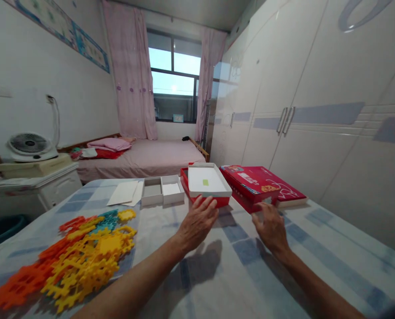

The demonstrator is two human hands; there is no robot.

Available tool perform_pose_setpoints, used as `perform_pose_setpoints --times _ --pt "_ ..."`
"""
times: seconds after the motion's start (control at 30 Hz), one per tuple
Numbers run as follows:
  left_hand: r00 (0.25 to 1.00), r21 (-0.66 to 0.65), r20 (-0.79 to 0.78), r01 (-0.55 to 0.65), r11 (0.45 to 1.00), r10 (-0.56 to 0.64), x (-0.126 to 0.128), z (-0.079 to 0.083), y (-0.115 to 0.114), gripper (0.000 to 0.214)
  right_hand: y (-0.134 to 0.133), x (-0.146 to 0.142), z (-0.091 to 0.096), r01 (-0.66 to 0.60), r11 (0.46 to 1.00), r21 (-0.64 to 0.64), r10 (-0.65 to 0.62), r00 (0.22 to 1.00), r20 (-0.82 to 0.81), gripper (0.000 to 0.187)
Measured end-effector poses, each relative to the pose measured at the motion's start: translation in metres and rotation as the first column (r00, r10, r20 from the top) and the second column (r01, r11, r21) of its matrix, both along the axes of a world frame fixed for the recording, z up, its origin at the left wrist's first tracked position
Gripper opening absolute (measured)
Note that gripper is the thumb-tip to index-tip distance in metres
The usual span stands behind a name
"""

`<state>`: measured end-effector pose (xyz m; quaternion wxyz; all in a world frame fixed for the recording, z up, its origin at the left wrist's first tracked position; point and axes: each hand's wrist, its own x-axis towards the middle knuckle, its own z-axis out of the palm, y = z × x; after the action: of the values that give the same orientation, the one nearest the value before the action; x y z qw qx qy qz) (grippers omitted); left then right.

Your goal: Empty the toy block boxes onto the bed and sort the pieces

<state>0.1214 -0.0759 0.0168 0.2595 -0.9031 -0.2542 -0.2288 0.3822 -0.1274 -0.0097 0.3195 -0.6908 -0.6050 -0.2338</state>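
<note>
My left hand (pixel 199 221) has its fingers stretched against the front wall of a red open box (pixel 222 202). A white shallow box (pixel 210 179) with a small yellow-green sticker sits on top of that red box, slightly tilted. My right hand (pixel 271 227) is at the near corner of a red printed box (pixel 252 184), thumb and fingers apart; whether it touches the box I cannot tell. Behind and right of it lies another flat red box piece (pixel 285 188) with a pale side.
At left lies a pile of yellow (pixel 94 254), orange (pixel 24 283) and teal (pixel 106 221) interlocking plastic pieces. White cards (pixel 122 193) and a grey-white divided tray (pixel 152 190) stand along the table's far edge. Beyond are a bed (pixel 157 155) and a wardrobe (pixel 303 164).
</note>
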Motion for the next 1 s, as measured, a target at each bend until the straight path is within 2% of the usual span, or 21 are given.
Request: perform_pose_setpoints --times 0.07,0.13,0.23,0.33,0.43,0.53,0.67,0.8,0.9,1.0 --pt "0.995 0.004 -0.087 0.049 0.999 -0.049 0.0 -0.009 -0.002 0.029 0.003 0.036 -0.002 0.119 0.993 -0.01 -0.119 0.99 -0.076 0.032" --pt "0.99 0.004 -0.139 0.028 1.0 -0.028 0.002 -0.015 0.003 0.028 0.009 0.065 -0.003 0.174 0.985 -0.019 -0.175 0.978 -0.114 0.041" --pt "0.983 0.019 -0.174 -0.058 0.998 0.06 0.004 -0.019 0.015 0.029 0.025 0.086 -0.001 0.136 0.99 0.019 -0.134 0.987 -0.089 0.05" --pt "0.971 0.04 -0.19 -0.142 0.989 0.147 0.002 -0.018 0.022 0.033 0.041 0.08 0.01 0.04 0.999 0.023 -0.041 0.999 0.027 0.047" --pt "0.963 0.041 -0.188 -0.187 0.982 0.191 -0.002 -0.014 0.021 0.036 0.052 0.06 0.026 0.004 0.997 -0.075 0.006 0.991 0.136 0.035" --pt "0.964 -0.006 -0.167 -0.209 0.978 0.205 -0.005 -0.012 0.014 0.035 0.055 0.04 0.039 0.055 0.986 -0.159 -0.012 0.966 0.258 0.025" --pt "0.983 -0.161 -0.132 -0.15 0.975 0.129 -0.006 -0.015 -0.012 0.031 0.048 0.026 0.043 0.156 0.977 -0.144 -0.085 0.909 0.408 0.021" --pt "0.995 -0.275 -0.102 -0.034 0.961 0.006 -0.006 -0.027 -0.043 0.03 0.046 0.027 0.038 0.184 0.976 -0.12 -0.12 0.903 0.412 0.023" --pt "0.997 -0.35 -0.08 -0.037 0.936 0.009 -0.006 -0.034 -0.056 0.029 0.05 0.029 0.039 0.173 0.975 -0.137 -0.105 0.91 0.401 0.025" --pt "0.998 -0.447 -0.033 -0.059 0.892 0.05 -0.007 -0.036 -0.06 0.027 0.055 0.027 0.045 0.163 0.972 -0.167 -0.088 0.919 0.384 0.026"
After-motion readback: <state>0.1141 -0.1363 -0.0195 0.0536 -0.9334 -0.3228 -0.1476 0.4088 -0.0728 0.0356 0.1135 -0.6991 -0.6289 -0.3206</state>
